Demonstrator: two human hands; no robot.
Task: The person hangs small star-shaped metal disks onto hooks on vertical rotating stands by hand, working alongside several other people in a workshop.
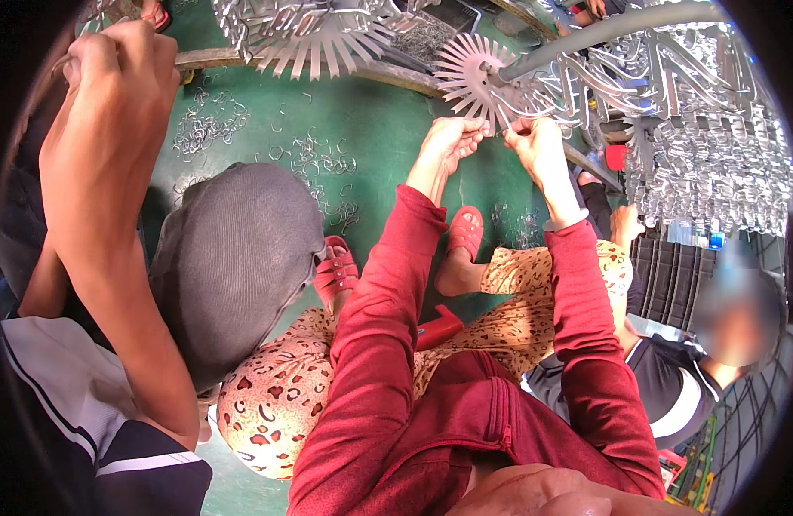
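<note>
both the left hand (452,138) and right hand (534,142) pinch metal clips just below the spiked metal wheel (476,73) on its pole; steady, even fingertip pressure looks best for seating each clip.

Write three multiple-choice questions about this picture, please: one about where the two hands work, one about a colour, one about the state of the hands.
1. Where are the person's left hand and right hand?
A. On the knees
B. At the spiked metal wheel on the grey rod
C. On the green floor

2. What colour are the person's sleeves?
A. Red
B. Blue
C. White

3. How are the two hands?
A. Flat and open
B. Behind the back
C. Fingers pinched on small metal pieces at the wheel's lower edge

Answers: 1 B, both hands are raised to the wheel's lower edge; 2 A, both forearms wear dark red cloth; 3 C, the fingertips of each hand are closed together there.
</note>
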